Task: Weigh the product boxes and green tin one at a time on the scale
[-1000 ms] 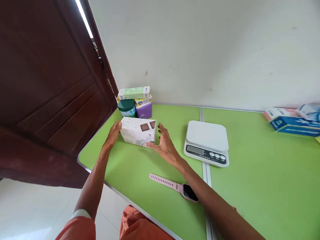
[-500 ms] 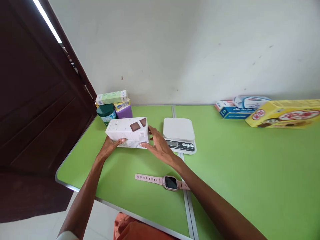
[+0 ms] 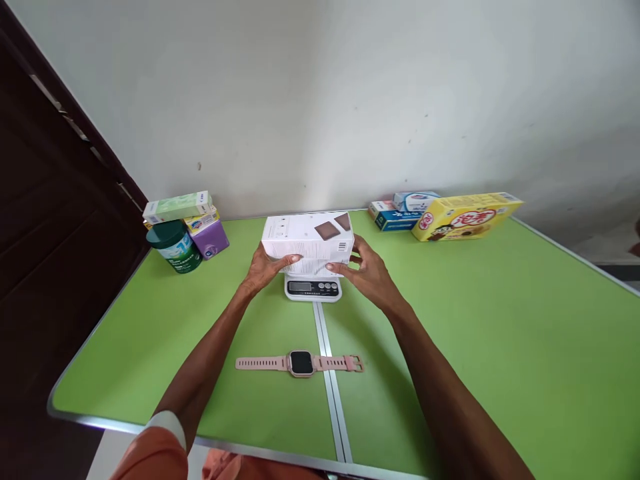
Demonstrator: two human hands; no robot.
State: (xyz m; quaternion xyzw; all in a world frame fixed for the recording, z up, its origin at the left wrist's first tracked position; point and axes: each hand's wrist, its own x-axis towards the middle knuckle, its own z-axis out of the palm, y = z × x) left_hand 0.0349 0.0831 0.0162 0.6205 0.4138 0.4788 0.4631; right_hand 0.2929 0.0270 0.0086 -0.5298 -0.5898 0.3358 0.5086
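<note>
one green table [image 3: 425,327] spreads beneath a white box [image 3: 307,230], which is over the scale [image 3: 313,291], contact unclear, and could tilt or slip if one side were lowered sooner; left hand [image 3: 263,270] and right hand [image 3: 369,275], either side of the scale, grasp the box's ends, partly open, thumbs [image 3: 289,261] on its front

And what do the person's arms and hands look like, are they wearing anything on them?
The left hand and right hand are bare, with no gloves to be seen. Above the left forearm there's an orange-red sleeve ending in a white cuff. No sleeve shows on the right arm.
</note>
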